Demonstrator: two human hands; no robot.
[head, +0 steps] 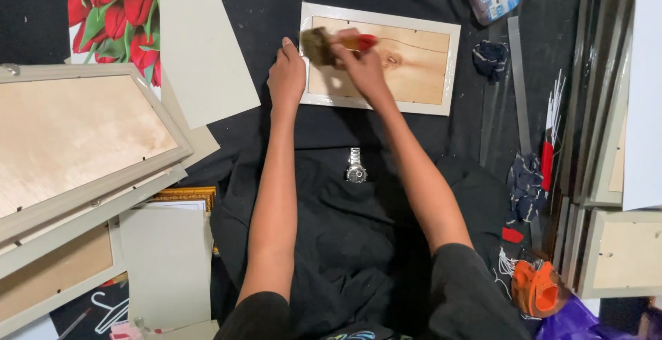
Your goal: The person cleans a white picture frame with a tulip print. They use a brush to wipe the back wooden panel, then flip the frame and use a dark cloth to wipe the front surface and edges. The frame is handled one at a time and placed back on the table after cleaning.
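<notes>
Brush (318, 43) in right hand (358, 61) over frame (414, 64)

a black cloth (317, 243) covers the floor from near to far. on the left lie big pale frames (83, 140) face down with bare wood backs, grey card sheets (203, 43) beside them, and a tulip print (114, 16) at the far left. a gold frame edge (186, 194) peeks out near the left. on the right, more frames (614, 250) lie stacked, with long strips (518, 78) running near to far. a wristwatch (356, 166) lies mid-cloth. light is even and flat.
</notes>
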